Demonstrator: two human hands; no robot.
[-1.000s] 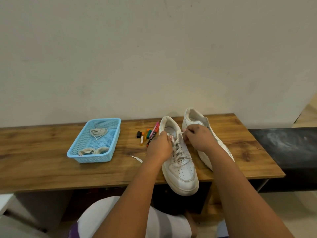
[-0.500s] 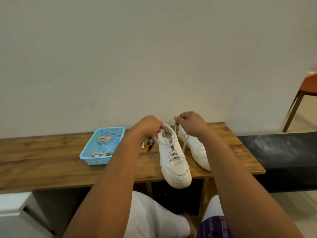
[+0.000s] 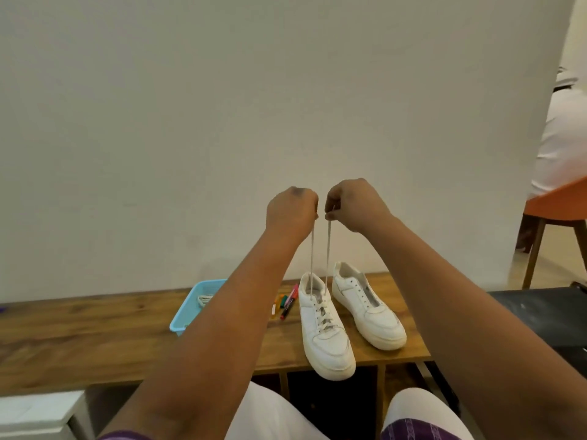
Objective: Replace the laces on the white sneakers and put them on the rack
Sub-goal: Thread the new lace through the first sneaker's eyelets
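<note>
- Plain off-white wall (image 3: pixel 222 122) fills the upper part of the view, and a long wooden counter (image 3: pixel 79 338) with a brown grain runs along its foot.
- Two white low-top leather sneakers stand side by side at the right end of the counter, toes towards the person.
- The laced white sneaker (image 3: pixel 324 331) is the left one of the pair; its toe reaches over the counter's front edge.
- The unlaced white sneaker (image 3: pixel 368 309) sits just beside it on the right, its eyelets bare and its tongue showing.
- Both ends of the pale flat shoelace (image 3: pixel 320 249) rise taut and nearly upright from the laced sneaker's top eyelets to the hands.
- The left hand (image 3: pixel 290 211) is raised well above the shoe, its fingers clenched round one end of the lace.
- The right hand (image 3: pixel 355 204) is level with it and close beside it, its fingers pinching the other end.
- A light blue perforated plastic basket (image 3: pixel 187 315) rests on the counter left of the shoes, partly hidden by the left forearm, with a coiled pale lace (image 3: pixel 205 300) inside.
- Several coloured marker pens (image 3: pixel 286 304) lie between the basket and the laced sneaker.
- An orange chair with wooden legs (image 3: pixel 552 223) stands at the right edge.
</note>
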